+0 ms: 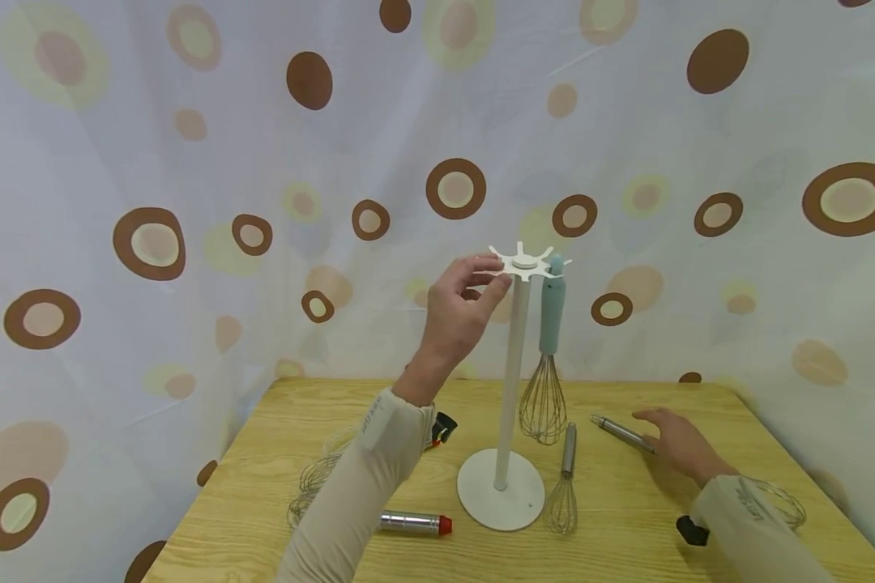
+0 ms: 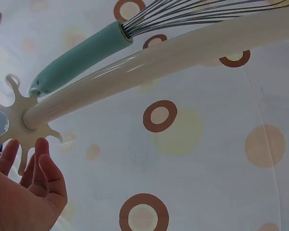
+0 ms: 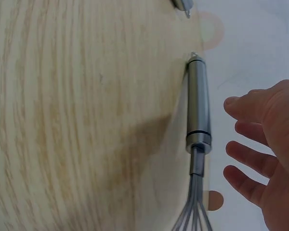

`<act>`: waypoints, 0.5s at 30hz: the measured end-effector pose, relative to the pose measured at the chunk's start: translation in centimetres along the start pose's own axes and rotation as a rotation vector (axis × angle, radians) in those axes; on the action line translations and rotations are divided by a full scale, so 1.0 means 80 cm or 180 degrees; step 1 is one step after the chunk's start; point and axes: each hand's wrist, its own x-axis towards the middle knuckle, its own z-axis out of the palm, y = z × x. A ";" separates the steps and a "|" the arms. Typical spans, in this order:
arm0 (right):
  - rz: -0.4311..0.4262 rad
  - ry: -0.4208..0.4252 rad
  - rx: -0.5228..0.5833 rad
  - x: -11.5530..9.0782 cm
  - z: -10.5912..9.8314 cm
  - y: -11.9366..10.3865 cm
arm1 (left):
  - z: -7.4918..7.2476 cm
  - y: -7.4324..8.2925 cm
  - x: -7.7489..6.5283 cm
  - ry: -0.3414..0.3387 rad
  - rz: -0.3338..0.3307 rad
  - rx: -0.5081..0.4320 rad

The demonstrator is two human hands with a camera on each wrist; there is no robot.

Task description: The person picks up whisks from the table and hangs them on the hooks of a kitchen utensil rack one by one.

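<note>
A white stand (image 1: 513, 380) with a round base and a star-shaped, pronged top stands upright on the table. My left hand (image 1: 461, 304) is at that top, thumb and fingers curled around the prongs on its left side. From a prong on the other side hangs a whisk with a light-blue handle (image 1: 551, 316), its wires pointing down. My right hand (image 1: 681, 445) reaches low over the table's right side, fingers relaxed and apart. Beside it lies a whisk with a steel handle (image 3: 198, 101); in the right wrist view a gap shows between handle and fingertips.
A small steel whisk (image 1: 565, 478) lies right of the base. Left of it are whisk wires (image 1: 313, 482), a silver handle with a red end (image 1: 416, 523) and a black handle end (image 1: 444, 427), partly behind my left sleeve. Another black end (image 1: 693, 530) lies by my right sleeve.
</note>
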 end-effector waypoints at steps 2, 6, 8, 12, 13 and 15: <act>0.0049 -0.0050 0.0018 0.001 0.005 0.003 | 0.003 -0.009 0.001 0.0057 -0.0057 -0.0012; 0.0046 -0.0089 0.0007 0.002 0.014 0.004 | 0.007 -0.023 0.002 0.0166 -0.0095 -0.0057; 0.0034 -0.0105 -0.0014 0.003 0.017 0.004 | 0.008 -0.024 0.003 0.0192 -0.0084 -0.0079; 0.0047 -0.0113 -0.0078 0.004 0.022 0.003 | 0.010 -0.024 0.003 0.0218 -0.0061 -0.0098; 0.0046 -0.0116 -0.0096 0.005 0.022 0.003 | 0.010 -0.024 0.004 0.0224 -0.0061 -0.0106; 0.0051 -0.0118 -0.0124 0.005 0.024 0.004 | 0.012 -0.023 0.004 0.0239 -0.0082 -0.0116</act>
